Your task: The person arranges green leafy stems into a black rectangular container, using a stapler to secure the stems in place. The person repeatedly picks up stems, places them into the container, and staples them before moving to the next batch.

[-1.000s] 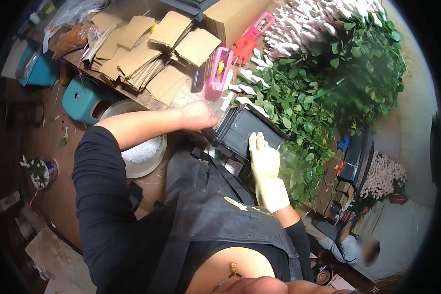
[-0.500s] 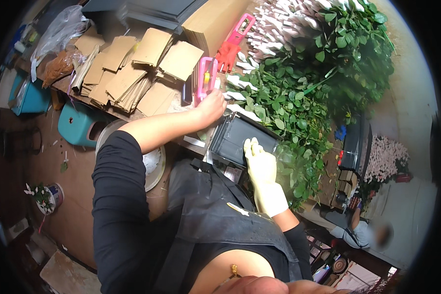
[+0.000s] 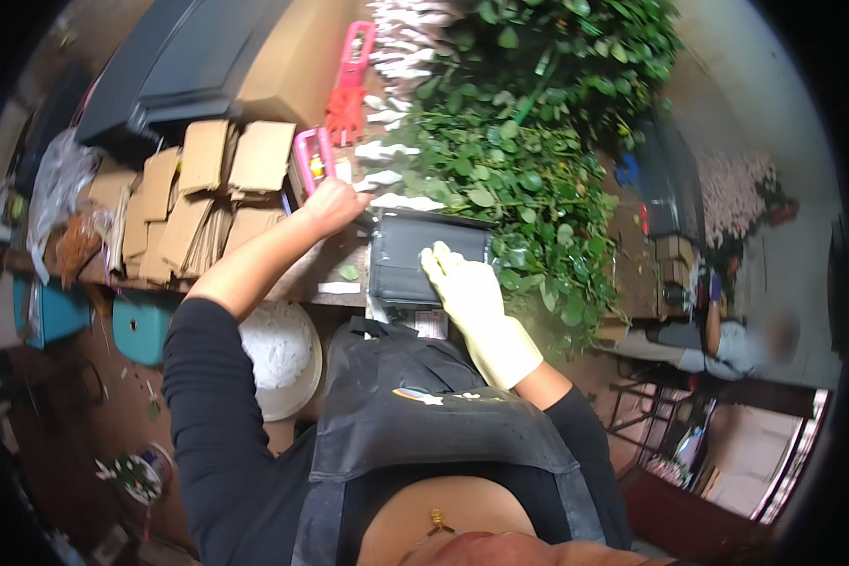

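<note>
My bare left hand [image 3: 335, 206] has its fingers curled closed beside a pink-framed holder [image 3: 313, 158] at the table's middle; what they grip, if anything, is hidden. A shallow dark grey tray [image 3: 401, 253] lies at the table's near edge, just in front of my apron. On it rests my right hand [image 3: 467, 288] in a pale yellow glove, its fingers stretched out and lying flat. Beyond and right of the tray are leafy green flower stems [image 3: 547, 189], their heads in white sleeves [image 3: 387, 151] pointing left.
Stacks of brown cardboard pieces [image 3: 262, 156] lie to the left, before a large dark grey box [image 3: 198, 75]. A red glove [image 3: 346, 115] lies near another pink holder [image 3: 355, 57]. Below are a white round tub [image 3: 278, 358] and a teal stool [image 3: 141, 325]. Another person [image 3: 726, 344] is at far right.
The whole view has turned and shifted, so the table now lies straighter ahead. My left hand stays closed near the pink holder, and my gloved right hand stays on the tray.
</note>
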Available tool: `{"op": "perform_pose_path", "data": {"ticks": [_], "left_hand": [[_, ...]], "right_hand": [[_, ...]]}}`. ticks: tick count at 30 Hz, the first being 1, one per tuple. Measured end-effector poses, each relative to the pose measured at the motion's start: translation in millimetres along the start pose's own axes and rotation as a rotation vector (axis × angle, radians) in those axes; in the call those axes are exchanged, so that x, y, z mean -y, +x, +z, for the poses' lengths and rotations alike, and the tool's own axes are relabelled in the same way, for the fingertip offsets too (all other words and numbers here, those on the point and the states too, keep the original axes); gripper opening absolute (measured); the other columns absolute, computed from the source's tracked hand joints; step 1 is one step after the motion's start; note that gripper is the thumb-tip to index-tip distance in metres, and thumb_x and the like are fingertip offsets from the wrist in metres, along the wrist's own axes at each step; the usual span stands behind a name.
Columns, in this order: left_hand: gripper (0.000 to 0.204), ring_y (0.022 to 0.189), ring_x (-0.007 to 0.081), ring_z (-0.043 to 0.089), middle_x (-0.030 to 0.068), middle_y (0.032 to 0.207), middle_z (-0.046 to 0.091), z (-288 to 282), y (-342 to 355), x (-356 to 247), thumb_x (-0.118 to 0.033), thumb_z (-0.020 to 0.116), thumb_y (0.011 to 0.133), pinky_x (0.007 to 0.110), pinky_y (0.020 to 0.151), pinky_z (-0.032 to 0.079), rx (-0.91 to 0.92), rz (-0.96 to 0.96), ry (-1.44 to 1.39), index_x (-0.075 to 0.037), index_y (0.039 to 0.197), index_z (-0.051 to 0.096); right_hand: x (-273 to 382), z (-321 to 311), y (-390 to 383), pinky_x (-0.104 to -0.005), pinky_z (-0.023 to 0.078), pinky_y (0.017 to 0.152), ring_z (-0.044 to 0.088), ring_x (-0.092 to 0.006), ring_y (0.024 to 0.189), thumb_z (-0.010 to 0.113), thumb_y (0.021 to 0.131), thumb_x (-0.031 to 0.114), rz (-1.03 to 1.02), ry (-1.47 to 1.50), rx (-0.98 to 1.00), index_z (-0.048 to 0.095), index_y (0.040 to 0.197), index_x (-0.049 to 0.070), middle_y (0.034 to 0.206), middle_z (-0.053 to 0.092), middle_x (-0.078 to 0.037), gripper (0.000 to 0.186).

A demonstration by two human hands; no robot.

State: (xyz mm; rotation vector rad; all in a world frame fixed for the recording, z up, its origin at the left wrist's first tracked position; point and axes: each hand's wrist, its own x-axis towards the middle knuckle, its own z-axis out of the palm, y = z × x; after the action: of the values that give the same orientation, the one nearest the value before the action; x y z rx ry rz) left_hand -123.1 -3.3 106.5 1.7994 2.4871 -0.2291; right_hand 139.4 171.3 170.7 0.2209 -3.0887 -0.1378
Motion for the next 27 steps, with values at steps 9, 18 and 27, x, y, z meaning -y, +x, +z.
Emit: {"op": "perform_pose_path", "data": {"ticks": [9,18,27], "left_hand": [[0.068,0.115,0.0407,0.054,0.0198,0.117,0.06,-17.6,-129.7,-51.6,-0.025,0.083,0.078,0.053,0.119,0.028,-0.209,-0.6,-0.351,-0.001,0.134,0.053],[0.084,0.153,0.033,0.02,0.0226,0.165,0.021,-34.6,-77.9,-199.9,-0.036,0.05,0.108,0.043,0.126,0.01,-0.191,-0.202,-1.662,0.006,0.16,-0.001],[0.109,0.153,0.0394,0.029,0.0247,0.165,0.028,-63.9,23.1,-129.5,-0.063,0.072,0.084,0.051,0.125,0.024,-0.096,0.382,-0.427,0.003,0.159,0.026]], "right_hand": [[15.5,-107.0,-17.1,-0.0437,0.048,0.109,0.062,-0.0396,0.124,0.073,0.089,0.025,0.297,1.1,0.036,0.047,0.151,0.002,0.137,0.06,-0.028,0.071],[23.7,-78.0,-39.0,-0.0496,0.051,0.101,0.062,-0.0476,0.115,0.072,0.082,0.018,0.281,1.018,0.013,0.012,0.165,0.014,0.136,0.055,-0.029,0.102],[-65.7,73.7,-78.7,-0.0275,0.057,0.079,0.066,-0.015,0.088,0.071,0.085,-0.009,1.107,1.625,-0.43,0.057,0.127,0.002,0.098,0.068,-0.006,0.046]]}}
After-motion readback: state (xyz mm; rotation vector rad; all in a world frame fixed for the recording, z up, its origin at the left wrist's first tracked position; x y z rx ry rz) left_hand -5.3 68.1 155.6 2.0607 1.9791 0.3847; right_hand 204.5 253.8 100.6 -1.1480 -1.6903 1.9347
